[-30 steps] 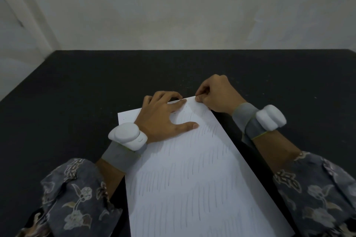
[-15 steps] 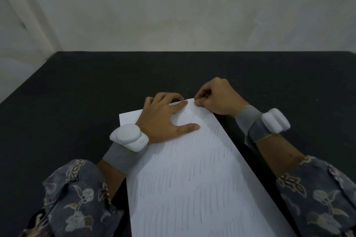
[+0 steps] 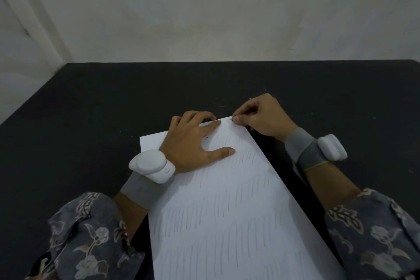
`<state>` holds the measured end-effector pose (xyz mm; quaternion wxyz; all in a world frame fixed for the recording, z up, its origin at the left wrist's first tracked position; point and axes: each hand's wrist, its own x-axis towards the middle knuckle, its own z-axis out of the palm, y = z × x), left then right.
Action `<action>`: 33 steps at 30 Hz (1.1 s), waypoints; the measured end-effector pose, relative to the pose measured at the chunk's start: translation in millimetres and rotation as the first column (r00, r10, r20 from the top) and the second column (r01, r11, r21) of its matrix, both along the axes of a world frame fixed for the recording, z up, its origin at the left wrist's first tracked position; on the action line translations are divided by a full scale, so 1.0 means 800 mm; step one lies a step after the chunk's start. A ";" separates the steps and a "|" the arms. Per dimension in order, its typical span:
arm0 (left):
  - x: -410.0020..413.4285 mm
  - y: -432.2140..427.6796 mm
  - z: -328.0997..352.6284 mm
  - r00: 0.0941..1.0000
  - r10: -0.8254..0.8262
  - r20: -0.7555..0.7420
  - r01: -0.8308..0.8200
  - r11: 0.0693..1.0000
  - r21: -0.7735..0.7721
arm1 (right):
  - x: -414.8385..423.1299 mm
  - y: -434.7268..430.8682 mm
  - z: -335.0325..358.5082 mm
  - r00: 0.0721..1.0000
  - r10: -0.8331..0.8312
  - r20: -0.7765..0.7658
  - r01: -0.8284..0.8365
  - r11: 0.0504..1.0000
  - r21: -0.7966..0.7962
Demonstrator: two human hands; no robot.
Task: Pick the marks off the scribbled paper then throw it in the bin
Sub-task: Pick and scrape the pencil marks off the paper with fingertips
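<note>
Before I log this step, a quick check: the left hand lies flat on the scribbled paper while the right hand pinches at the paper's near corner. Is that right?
Not quite. The right hand pinches at the far corner of the scribbled paper, not the near one; the head view shows it. The left hand does lie flat on the sheet.

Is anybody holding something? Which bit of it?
The right hand pinches something tiny and dark at the paper's far corner. The left hand just presses flat on the paper.
</note>
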<state>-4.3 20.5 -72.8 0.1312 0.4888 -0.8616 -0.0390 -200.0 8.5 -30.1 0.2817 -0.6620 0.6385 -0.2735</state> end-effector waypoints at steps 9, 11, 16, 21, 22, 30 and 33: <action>-0.001 0.002 0.001 1.000 0.017 0.000 -0.017 1.000 0.013 | 0.011 0.007 0.007 0.968 0.109 -0.225 -0.115 0.993 -0.012; -0.001 0.001 0.001 1.000 0.018 0.004 -0.018 1.000 0.014 | 0.011 0.007 0.009 0.962 0.129 -0.241 -0.130 0.991 0.012; -0.001 0.001 0.003 1.000 0.019 0.012 -0.019 1.000 0.025 | 0.017 0.003 0.004 0.973 -0.008 -0.229 -0.017 0.994 -0.105; 0.000 0.000 0.001 1.000 0.012 0.009 -0.012 1.000 0.017 | 0.012 0.006 0.007 0.966 0.101 -0.240 -0.108 0.994 -0.014; 0.000 0.001 0.001 1.000 0.012 0.011 -0.012 1.000 0.015 | 0.012 0.004 0.006 0.970 0.059 -0.236 -0.071 0.996 -0.046; 0.000 0.000 0.000 1.000 0.008 -0.005 -0.008 1.000 0.008 | 0.012 0.006 0.009 0.959 0.096 -0.267 -0.098 0.995 0.005; -0.001 0.001 0.001 1.000 0.009 0.013 -0.009 1.000 0.008 | 0.015 0.003 0.005 0.963 -0.020 -0.270 -0.003 0.996 -0.084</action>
